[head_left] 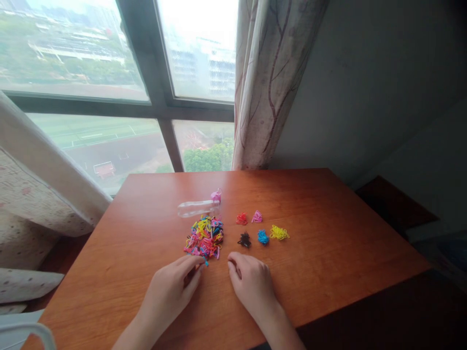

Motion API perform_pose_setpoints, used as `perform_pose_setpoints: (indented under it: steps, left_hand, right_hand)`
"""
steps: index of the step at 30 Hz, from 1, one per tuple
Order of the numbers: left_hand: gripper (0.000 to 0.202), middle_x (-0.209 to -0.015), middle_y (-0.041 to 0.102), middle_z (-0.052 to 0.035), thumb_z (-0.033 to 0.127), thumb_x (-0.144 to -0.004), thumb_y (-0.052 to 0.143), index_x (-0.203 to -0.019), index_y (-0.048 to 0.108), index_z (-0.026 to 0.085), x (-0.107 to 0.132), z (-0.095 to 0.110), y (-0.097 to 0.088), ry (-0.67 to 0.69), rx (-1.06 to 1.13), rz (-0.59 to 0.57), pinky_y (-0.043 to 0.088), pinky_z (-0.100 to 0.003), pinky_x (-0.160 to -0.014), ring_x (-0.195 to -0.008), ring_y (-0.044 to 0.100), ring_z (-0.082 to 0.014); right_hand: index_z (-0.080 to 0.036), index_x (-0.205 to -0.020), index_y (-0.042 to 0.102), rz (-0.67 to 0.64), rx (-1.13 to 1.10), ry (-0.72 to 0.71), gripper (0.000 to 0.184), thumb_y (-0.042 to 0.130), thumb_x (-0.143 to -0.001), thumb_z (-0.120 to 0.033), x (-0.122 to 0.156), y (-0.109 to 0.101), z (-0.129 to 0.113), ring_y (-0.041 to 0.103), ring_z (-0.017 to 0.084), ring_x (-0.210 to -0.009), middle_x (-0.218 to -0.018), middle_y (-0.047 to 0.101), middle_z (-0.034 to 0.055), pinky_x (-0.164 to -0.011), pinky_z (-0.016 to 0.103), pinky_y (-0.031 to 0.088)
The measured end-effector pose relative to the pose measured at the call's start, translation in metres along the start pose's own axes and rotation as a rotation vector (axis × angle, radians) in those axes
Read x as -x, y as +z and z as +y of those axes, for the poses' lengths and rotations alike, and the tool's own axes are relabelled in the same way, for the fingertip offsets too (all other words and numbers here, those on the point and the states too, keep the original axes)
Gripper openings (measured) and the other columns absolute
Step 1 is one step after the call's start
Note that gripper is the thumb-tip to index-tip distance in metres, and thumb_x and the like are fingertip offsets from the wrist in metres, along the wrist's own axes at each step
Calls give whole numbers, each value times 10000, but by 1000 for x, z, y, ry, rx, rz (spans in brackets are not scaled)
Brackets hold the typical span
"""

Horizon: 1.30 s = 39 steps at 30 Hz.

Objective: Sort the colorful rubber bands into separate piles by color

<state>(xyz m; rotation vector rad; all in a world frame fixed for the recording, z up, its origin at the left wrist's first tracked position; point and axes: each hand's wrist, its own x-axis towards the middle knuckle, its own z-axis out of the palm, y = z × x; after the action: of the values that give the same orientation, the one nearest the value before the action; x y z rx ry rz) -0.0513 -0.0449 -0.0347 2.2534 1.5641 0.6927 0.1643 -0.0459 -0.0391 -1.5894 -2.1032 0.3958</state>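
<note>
At the near edge of a mixed pile of colourful rubber bands [205, 237], my left hand [174, 282] pinches a blue rubber band [206, 262] between thumb and fingertips. My right hand [252, 279] rests on the table just right of it, fingers curled and thumb close to the index finger; anything between them is too small to make out. Beyond the right hand lie small single-colour heaps: black rubber bands [244, 239], blue rubber bands [263, 237], yellow rubber bands [279, 233], red rubber bands [241, 218] and pink rubber bands [257, 217].
Behind the mixed pile lies a clear plastic container [195, 208] with a pink top [216, 196]. The brown wooden table [321, 262] ends at a window [160, 109] with curtains [268, 82]. A white curved object [31, 330] shows at the lower left.
</note>
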Motion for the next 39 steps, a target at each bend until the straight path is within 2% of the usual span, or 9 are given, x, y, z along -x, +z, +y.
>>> perform_pose_setpoints:
  steps: [12, 18, 23, 33, 39]
  left_hand:
    - [187, -883, 725, 7, 285, -950, 458, -968, 642, 254, 5, -1, 6, -32, -8, -37, 496, -223, -673, -747, 693, -145]
    - [177, -838, 706, 14, 272, -948, 456, -943, 632, 253, 4, 0, 5, -24, -31, -48, 462, -221, -636, -710, 676, -142]
    - [177, -832, 701, 14, 274, -949, 454, -942, 630, 255, 6, 0, 5, -27, -37, -54, 450, -222, -635, -705, 670, -143]
    - [196, -835, 695, 5, 273, -957, 432, -924, 624, 252, 4, 2, 4, -40, -39, -90, 454, -232, -653, -723, 667, -155]
    - [197, -865, 706, -2, 277, -957, 435, -943, 630, 253, 4, 1, 4, -44, -39, -81, 465, -237, -663, -738, 675, -159]
  right_hand:
    - [-249, -986, 645, 4, 60, 68, 117, 578, -912, -187, -22, 13, -16, 672, 172, -727, -832, 731, -1, -590, 260, 309]
    - [-245, -897, 661, 14, 45, 88, 74, 621, -892, -183, -32, 17, -19, 668, 162, -689, -779, 726, -16, -571, 260, 288]
    - [-225, -827, 656, 56, -3, 68, 78, 636, -869, -163, -30, 19, -16, 648, 147, -649, -733, 711, -17, -569, 251, 284]
    - [-207, -830, 657, 120, -300, 62, 138, 548, -909, -236, -18, 18, -10, 592, 128, -577, -663, 668, -14, -580, 207, 359]
    - [-204, -845, 655, 111, -290, 38, 164, 512, -920, -237, -18, 18, -9, 600, 131, -579, -648, 657, -11, -577, 204, 368]
